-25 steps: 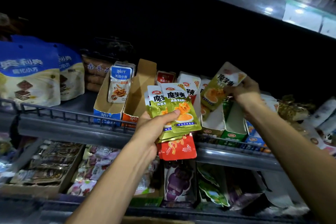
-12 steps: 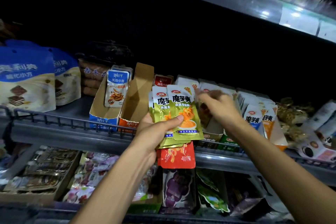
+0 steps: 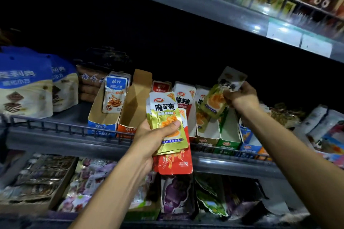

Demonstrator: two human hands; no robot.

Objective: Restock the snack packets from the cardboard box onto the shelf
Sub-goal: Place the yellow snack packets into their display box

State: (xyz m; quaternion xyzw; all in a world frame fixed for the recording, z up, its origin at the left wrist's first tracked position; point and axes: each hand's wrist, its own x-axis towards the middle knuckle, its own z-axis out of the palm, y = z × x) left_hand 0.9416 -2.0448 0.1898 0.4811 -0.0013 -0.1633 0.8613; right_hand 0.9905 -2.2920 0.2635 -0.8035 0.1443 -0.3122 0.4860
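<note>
Leftmost on the shelf [image 3: 61,140] stand blue bags [image 3: 26,83], then a blue carton [image 3: 101,117] with a fish packet [image 3: 115,95] and an orange carton [image 3: 133,109] beside it. Before these, the left hand [image 3: 150,141] grips a fanned stack of green packets [image 3: 167,119] over a red packet [image 3: 175,163], thumb pressed across the front. Farther right, the right hand [image 3: 242,96] pinches one green packet [image 3: 216,100], tilted, above the white carton [image 3: 208,132] and green carton [image 3: 228,135].
</note>
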